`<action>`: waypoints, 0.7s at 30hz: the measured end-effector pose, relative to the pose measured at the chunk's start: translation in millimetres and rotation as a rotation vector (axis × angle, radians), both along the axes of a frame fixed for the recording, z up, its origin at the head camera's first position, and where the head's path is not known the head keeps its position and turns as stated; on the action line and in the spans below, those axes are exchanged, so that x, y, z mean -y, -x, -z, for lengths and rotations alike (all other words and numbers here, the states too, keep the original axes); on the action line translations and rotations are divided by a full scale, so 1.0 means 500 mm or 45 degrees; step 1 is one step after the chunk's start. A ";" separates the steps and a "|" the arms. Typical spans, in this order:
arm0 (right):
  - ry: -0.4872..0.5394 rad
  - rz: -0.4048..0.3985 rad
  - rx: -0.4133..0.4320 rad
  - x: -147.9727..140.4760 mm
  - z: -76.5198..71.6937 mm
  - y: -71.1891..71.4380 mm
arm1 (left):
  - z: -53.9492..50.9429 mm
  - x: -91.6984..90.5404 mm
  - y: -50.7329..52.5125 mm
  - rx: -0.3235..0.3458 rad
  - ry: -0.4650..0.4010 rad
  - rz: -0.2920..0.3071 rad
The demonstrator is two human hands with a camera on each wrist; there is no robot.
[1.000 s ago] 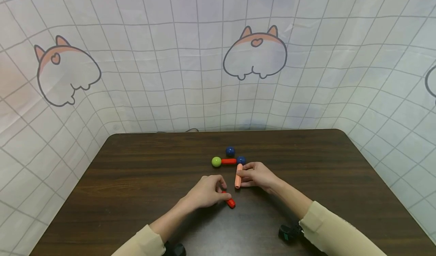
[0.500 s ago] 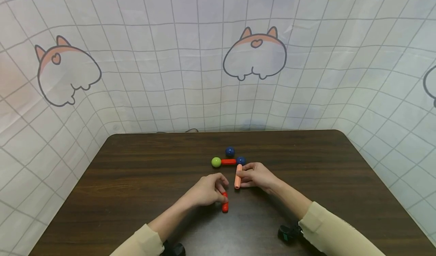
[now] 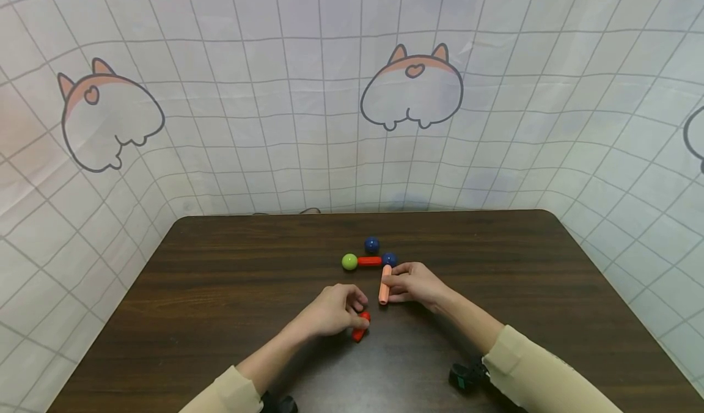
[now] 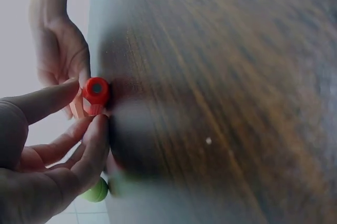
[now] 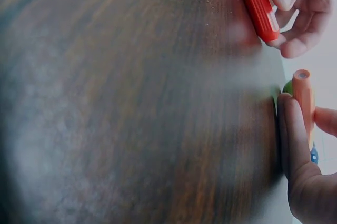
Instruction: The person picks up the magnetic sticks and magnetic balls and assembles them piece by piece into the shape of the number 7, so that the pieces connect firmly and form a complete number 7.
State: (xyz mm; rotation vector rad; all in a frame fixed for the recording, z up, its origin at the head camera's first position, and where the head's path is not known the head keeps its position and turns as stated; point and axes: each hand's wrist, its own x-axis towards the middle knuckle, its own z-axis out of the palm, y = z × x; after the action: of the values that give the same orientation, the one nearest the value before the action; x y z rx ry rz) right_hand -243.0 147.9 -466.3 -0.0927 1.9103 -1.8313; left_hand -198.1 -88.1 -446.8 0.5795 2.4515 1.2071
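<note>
My left hand (image 3: 333, 310) pinches a short red magnetic rod (image 3: 360, 333) between thumb and fingers, low over the table. A grey disc marks the end of that rod in the left wrist view. To its right, my right hand (image 3: 420, 286) pinches a longer peach-orange magnetic rod (image 3: 384, 289). The peach rod's far end meets or nearly meets a blue ball (image 3: 388, 259). From that ball a second red rod (image 3: 369, 261) runs left to a green ball (image 3: 349, 262), all in one row. Another blue ball (image 3: 371, 245) lies just behind the row.
Everything lies on a dark wood-grain table (image 3: 220, 266). A white grid-patterned cloth (image 3: 264, 126) hangs behind it and at both sides. Black wrist devices (image 3: 464, 375) sit near the sleeve cuffs.
The red rod in my left hand has turned, its near end swinging from right to left toward me. My right hand and the peach rod have stayed in place.
</note>
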 end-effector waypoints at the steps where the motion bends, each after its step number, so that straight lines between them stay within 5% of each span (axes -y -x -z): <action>1: 0.000 0.000 0.000 0.000 0.000 0.000 | -0.001 0.000 -0.001 -0.017 0.024 -0.005; 8: 0.000 0.000 -0.008 0.001 0.002 0.001 | -0.009 -0.004 -0.017 -0.059 0.171 -0.033; 21: -0.012 0.017 -0.004 0.004 -0.002 -0.001 | -0.014 -0.009 -0.024 -0.064 0.183 -0.029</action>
State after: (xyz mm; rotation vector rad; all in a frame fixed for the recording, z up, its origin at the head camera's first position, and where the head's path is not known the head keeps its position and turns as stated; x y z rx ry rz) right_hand -242.6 146.0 -465.5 -0.0802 1.9261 -1.8322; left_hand -186.1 -83.6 -440.1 0.5487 2.5668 1.0256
